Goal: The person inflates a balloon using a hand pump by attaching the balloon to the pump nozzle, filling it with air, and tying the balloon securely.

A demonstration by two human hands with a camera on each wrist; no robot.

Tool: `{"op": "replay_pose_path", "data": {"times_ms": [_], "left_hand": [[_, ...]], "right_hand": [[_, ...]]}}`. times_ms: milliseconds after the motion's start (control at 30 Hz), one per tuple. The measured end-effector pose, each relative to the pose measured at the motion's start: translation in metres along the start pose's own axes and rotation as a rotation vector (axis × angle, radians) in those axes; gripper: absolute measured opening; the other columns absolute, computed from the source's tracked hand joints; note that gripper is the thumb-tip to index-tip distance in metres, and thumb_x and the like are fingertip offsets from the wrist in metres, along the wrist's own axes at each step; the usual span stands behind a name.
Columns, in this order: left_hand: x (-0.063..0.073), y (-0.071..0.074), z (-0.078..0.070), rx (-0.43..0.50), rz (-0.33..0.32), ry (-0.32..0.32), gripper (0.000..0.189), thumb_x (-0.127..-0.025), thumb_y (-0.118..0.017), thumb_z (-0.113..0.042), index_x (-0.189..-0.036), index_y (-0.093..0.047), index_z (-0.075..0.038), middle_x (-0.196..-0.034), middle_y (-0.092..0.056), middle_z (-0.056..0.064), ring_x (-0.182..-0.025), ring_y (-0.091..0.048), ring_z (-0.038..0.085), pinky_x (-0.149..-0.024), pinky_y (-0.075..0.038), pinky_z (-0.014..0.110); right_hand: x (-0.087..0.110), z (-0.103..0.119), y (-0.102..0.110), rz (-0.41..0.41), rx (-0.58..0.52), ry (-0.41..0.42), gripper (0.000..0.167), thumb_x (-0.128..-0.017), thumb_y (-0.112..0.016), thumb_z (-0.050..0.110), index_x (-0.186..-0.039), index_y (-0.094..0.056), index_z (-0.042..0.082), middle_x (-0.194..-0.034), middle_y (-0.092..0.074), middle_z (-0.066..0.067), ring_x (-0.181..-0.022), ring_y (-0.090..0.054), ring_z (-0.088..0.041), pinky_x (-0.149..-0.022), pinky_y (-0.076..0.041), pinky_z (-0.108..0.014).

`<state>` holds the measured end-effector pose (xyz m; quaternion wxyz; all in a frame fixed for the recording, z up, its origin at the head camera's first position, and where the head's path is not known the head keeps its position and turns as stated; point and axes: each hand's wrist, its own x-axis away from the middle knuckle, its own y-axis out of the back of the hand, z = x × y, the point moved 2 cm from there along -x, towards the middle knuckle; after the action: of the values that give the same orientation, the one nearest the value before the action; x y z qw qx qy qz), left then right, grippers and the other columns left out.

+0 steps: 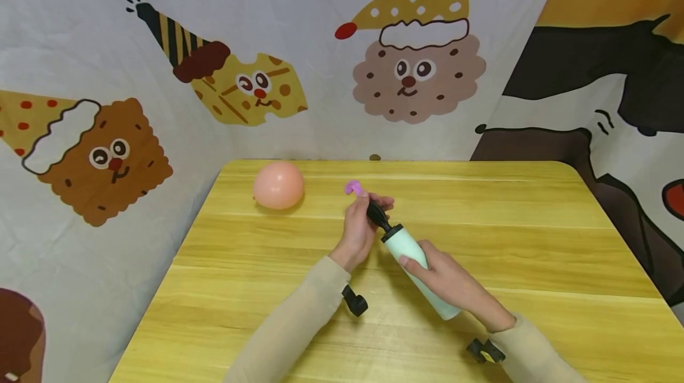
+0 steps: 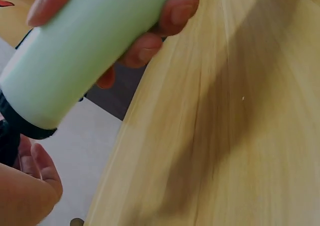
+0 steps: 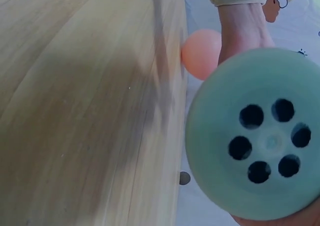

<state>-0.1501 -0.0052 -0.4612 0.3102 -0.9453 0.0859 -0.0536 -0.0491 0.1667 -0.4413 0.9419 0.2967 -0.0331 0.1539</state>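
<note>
A mint-green hand balloon pump (image 1: pixel 402 243) slants over the table, its black nozzle end (image 1: pixel 377 214) pointing up and left. My right hand (image 1: pixel 446 276) grips the pump body, fingers wrapped round it. At the nozzle, my left hand (image 1: pixel 358 230) pinches a limp purple balloon (image 1: pixel 353 187) by its neck, the tail of it sticking out past the thumb. The exact contact with the nozzle is hidden by the fingers. In the right wrist view the pump's round base (image 3: pixel 270 142) shows several dark holes. The left wrist view has the left hand (image 2: pixel 30 196) low at the corner.
An inflated pink balloon (image 1: pixel 278 185) rests on the wooden table (image 1: pixel 507 240) near its far left corner. Behind the table hangs a cloth backdrop (image 1: pixel 331 32) with cartoon prints. Black wrist mounts (image 1: pixel 354 301) stick out from both sleeves.
</note>
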Motion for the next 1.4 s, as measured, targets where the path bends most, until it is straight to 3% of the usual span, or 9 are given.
{"op": "replay_pose_path", "data": {"times_ms": [133, 200, 300, 400, 700, 967, 1233, 1400], "left_hand": [[-0.001, -0.001, -0.004, 0.062, 0.003, 0.073, 0.033, -0.114, -0.034, -0.028, -0.118, -0.059, -0.007, -0.108, -0.073, 0.004, -0.106, -0.066, 0.022, -0.093, -0.049, 0.033], [-0.001, -0.001, -0.007, 0.148, 0.027, 0.111, 0.038, -0.114, -0.034, -0.034, -0.127, -0.056, -0.007, -0.114, -0.069, 0.004, -0.107, -0.064, 0.020, -0.094, -0.047, 0.033], [-0.002, -0.001, -0.012, 0.279, 0.068, 0.150, 0.048, -0.113, -0.031, -0.046, -0.136, -0.051, -0.009, -0.122, -0.063, 0.005, -0.112, -0.060, 0.021, -0.096, -0.046, 0.033], [-0.004, -0.001, -0.014, 0.349, 0.084, 0.173, 0.048, -0.112, -0.031, -0.047, -0.138, -0.049, -0.010, -0.125, -0.060, 0.005, -0.113, -0.058, 0.021, -0.096, -0.046, 0.033], [-0.009, 0.000, -0.013, 0.316, 0.032, 0.162, 0.027, -0.112, -0.043, -0.031, -0.125, -0.052, -0.009, -0.119, -0.064, 0.004, -0.113, -0.061, 0.021, -0.098, -0.048, 0.034], [-0.008, 0.003, -0.009, 0.339, 0.072, 0.158, 0.027, -0.113, -0.040, -0.030, -0.121, -0.046, -0.005, -0.128, -0.067, 0.014, -0.118, -0.067, 0.027, -0.099, -0.054, 0.034], [-0.011, 0.002, -0.018, 0.393, 0.162, 0.179, 0.037, -0.112, -0.035, -0.048, -0.123, -0.053, -0.018, -0.119, -0.066, 0.001, -0.107, -0.062, 0.019, -0.090, -0.051, 0.033], [-0.015, -0.003, -0.021, 0.401, 0.110, 0.160, 0.030, -0.114, -0.035, -0.034, -0.107, -0.055, -0.014, -0.110, -0.063, 0.004, -0.093, -0.058, 0.017, -0.085, -0.053, 0.030]], "right_hand": [[-0.001, -0.002, 0.000, -0.003, -0.010, -0.008, 0.058, -0.106, -0.058, 0.043, -0.135, -0.050, -0.007, -0.090, -0.064, -0.009, -0.071, -0.062, -0.019, -0.057, -0.055, -0.036], [-0.001, -0.003, 0.000, 0.001, -0.042, -0.013, 0.056, -0.107, -0.056, 0.042, -0.135, -0.049, -0.006, -0.090, -0.064, -0.009, -0.072, -0.063, -0.020, -0.058, -0.056, -0.036], [-0.002, -0.004, 0.002, 0.025, -0.138, -0.030, 0.053, -0.108, -0.053, 0.041, -0.135, -0.049, -0.005, -0.092, -0.065, -0.015, -0.073, -0.066, -0.025, -0.059, -0.058, -0.039], [-0.001, -0.005, 0.003, 0.068, -0.252, -0.048, 0.052, -0.110, -0.050, 0.041, -0.136, -0.047, -0.003, -0.095, -0.065, -0.021, -0.076, -0.069, -0.031, -0.061, -0.059, -0.041], [-0.003, -0.006, 0.004, 0.202, -0.466, -0.023, 0.055, -0.113, -0.041, 0.039, -0.142, -0.039, -0.008, -0.099, -0.062, -0.024, -0.078, -0.069, -0.030, -0.064, -0.058, -0.037], [-0.004, -0.007, 0.002, 0.204, -0.457, -0.048, 0.059, -0.112, -0.041, 0.042, -0.145, -0.037, -0.008, -0.097, -0.062, -0.024, -0.078, -0.068, -0.031, -0.064, -0.058, -0.038], [-0.006, -0.004, 0.000, 0.223, -0.511, -0.028, 0.057, -0.113, -0.040, 0.040, -0.143, -0.038, -0.009, -0.102, -0.062, -0.025, -0.078, -0.068, -0.028, -0.066, -0.058, -0.036], [-0.007, -0.003, 0.000, 0.238, -0.539, -0.025, 0.058, -0.113, -0.040, 0.039, -0.143, -0.037, -0.010, -0.103, -0.063, -0.024, -0.078, -0.068, -0.026, -0.065, -0.058, -0.035]]}}
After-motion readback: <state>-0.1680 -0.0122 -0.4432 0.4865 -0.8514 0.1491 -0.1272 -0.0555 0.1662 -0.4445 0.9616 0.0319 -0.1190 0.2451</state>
